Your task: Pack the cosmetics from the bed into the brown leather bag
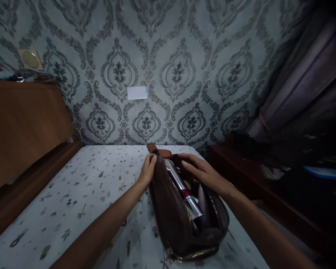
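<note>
A dark brown bag (170,209) lies unzipped on the patterned white sheet. Inside it rests a shiny silver tube (182,188) with a red band, beside a pale pinkish item (202,198). My left hand (148,170) grips the bag's far left edge, fingers bent round it. On the opposite side, my right hand (203,172) reaches over the bag's far right rim, its fingers stretched out and a little apart. A tan-brown strap piece (164,152) lies beyond the bag's far end.
A wooden cabinet (25,130) stands at the left with small items on top. Patterned wallpaper with a white plate (137,92) rises behind the sheet (100,179). At the right are a dark red ledge (240,175), a curtain (294,82) and a blue-edged object (324,173).
</note>
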Demonstrator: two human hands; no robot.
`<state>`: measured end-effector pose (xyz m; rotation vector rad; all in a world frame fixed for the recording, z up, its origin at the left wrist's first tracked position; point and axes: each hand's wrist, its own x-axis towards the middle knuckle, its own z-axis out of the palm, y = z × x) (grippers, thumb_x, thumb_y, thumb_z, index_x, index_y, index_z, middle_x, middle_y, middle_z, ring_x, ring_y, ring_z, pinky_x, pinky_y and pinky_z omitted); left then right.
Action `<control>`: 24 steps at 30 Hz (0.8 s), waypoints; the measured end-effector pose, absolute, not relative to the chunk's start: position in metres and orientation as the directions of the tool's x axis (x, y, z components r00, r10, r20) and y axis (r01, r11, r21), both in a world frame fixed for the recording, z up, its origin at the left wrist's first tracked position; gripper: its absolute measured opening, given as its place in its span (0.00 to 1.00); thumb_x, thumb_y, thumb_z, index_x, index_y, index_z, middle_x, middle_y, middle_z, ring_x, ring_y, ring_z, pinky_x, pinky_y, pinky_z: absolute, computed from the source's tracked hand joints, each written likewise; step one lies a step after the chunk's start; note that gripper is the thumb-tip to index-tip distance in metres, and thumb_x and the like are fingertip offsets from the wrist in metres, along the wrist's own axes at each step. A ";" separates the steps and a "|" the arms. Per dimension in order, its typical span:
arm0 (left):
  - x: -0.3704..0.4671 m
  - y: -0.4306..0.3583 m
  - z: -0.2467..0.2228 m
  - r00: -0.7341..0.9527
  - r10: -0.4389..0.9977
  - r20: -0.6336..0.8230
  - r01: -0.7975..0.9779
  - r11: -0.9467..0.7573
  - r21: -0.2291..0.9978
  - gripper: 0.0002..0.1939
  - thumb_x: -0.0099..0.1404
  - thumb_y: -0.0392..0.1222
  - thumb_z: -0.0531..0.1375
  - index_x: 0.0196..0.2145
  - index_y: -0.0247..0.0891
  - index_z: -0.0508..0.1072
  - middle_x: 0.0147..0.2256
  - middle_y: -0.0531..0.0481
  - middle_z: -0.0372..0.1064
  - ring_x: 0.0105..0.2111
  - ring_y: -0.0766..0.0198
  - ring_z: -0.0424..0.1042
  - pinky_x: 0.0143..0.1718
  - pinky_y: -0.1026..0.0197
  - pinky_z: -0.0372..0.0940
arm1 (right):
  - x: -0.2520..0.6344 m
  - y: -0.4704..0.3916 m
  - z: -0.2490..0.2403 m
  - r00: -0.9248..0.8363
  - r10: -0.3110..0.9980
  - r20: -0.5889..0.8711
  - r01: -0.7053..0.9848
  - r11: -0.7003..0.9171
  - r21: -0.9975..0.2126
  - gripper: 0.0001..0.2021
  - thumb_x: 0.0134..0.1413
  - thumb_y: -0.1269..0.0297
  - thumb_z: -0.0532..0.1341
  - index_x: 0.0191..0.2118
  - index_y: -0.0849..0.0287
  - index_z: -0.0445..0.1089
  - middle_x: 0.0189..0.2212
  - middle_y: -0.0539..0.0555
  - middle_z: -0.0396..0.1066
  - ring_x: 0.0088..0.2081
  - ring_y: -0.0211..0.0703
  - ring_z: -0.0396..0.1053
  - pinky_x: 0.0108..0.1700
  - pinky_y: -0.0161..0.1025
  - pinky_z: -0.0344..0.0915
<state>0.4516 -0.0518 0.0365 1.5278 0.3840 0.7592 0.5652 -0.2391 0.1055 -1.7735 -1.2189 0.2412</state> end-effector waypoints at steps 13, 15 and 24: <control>0.487 -0.014 0.033 0.833 0.540 -0.119 -0.005 0.223 0.975 0.21 0.71 0.55 0.56 0.49 0.34 0.72 0.48 0.43 0.71 0.46 0.57 0.73 0.51 0.48 0.68 | 0.648 -0.167 0.080 0.549 0.813 -0.194 0.159 -0.329 -0.931 0.18 0.65 0.51 0.58 0.37 0.62 0.74 0.30 0.56 0.76 0.29 0.42 0.72 0.33 0.39 0.71; 0.497 -0.009 0.035 0.852 0.505 -0.135 0.007 0.248 0.969 0.20 0.71 0.54 0.57 0.50 0.34 0.71 0.47 0.44 0.71 0.45 0.58 0.73 0.49 0.49 0.69 | 0.657 -0.152 0.080 0.510 0.820 -0.260 0.147 -0.381 -0.913 0.18 0.67 0.52 0.57 0.39 0.64 0.73 0.30 0.52 0.74 0.27 0.37 0.70 0.31 0.37 0.70; 0.507 -0.003 0.029 0.885 0.454 -0.105 -0.033 0.287 0.957 0.17 0.71 0.49 0.59 0.51 0.34 0.70 0.48 0.44 0.70 0.44 0.59 0.73 0.45 0.51 0.71 | 0.676 -0.112 0.080 0.514 0.785 -0.345 0.106 -0.457 -0.883 0.12 0.66 0.59 0.60 0.48 0.63 0.70 0.41 0.54 0.72 0.37 0.39 0.72 0.38 0.39 0.73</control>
